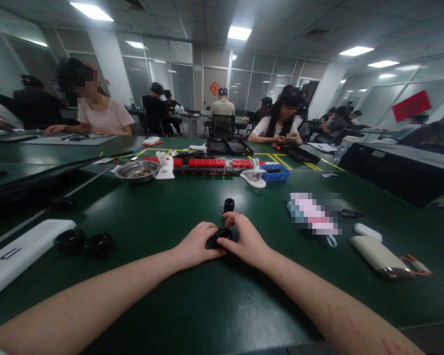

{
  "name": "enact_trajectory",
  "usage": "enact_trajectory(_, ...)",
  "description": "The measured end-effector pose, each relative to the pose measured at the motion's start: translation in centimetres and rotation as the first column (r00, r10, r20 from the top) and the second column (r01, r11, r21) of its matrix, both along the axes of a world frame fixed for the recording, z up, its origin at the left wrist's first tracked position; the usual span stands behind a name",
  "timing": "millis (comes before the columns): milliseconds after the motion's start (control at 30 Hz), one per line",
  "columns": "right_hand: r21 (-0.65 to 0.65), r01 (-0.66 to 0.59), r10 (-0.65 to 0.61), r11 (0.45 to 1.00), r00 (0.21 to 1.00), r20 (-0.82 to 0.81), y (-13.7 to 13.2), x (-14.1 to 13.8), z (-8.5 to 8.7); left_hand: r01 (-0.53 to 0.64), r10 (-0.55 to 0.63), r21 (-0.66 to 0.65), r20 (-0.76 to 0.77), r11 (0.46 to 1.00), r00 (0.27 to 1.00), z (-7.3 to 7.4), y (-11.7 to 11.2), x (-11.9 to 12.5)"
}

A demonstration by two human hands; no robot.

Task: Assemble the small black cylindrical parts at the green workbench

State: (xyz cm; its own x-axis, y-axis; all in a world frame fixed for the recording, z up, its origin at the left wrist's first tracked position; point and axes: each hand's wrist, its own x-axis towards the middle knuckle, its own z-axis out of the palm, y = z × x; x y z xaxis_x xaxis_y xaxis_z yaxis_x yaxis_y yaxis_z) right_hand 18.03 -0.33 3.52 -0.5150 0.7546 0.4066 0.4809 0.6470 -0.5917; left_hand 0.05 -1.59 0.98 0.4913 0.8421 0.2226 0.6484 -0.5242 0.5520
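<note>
Rectangular light panels [240, 33] glowed in a grey ceiling [207, 22]. Glass partitions [253, 66] lined the back between pale columns [109, 69], a red diamond [214, 88] hung on a door [209, 76], and a dark chair [223, 128] stood beyond the green worktop [163, 315].

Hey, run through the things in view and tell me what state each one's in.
Central black part: held by left hand and right hand, opening upward.
Metal bowl: upright, small pieces inside.
Two black parts at left: side by side, unheld.
Blue basket: upright.
Ceiling lights: on.
</note>
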Motion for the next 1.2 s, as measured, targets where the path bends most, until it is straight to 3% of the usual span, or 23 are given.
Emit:
enact_trajectory(200, -0.087, -0.176, 0.174, 0.981, 0.984, -0.029, -0.15, 0.34, 0.21, -0.018, 0.018, -0.01, 0.007, 1.0, 1.0, -0.36, 0.14, -0.08)
enact_trajectory(500, 0.018, -0.024, 0.023, 1.0, 0.998, 0.052, -0.23, -0.03, -0.16, 0.005, -0.005, 0.012, 0.004, 1.0, 1.0, -0.39, 0.19, 0.03)
enact_trajectory(767, 0.017, -0.176, 0.176, 0.984, 0.984, 0.005, -0.57, 0.11, 0.03, -0.019, 0.019, 0.011, 0.0, 1.0, 1.0, -0.85, 0.34, -0.01)
enact_trajectory(1000, 0.039, 0.028, -0.027, 0.999, 1.0, -0.008, -0.12, 0.0, -0.2, -0.004, 0.004, 0.011, -0.011, 1.0, 1.0, -0.1, 0.04, 0.0)
enact_trajectory(1200, -0.06, -0.131, 0.13, 0.99, 0.991, -0.026, -0.29, 0.18, 0.13, -0.029, 0.029, 0.0, 0.008, 1.0, 1.0, -0.57, 0.19, -0.03)
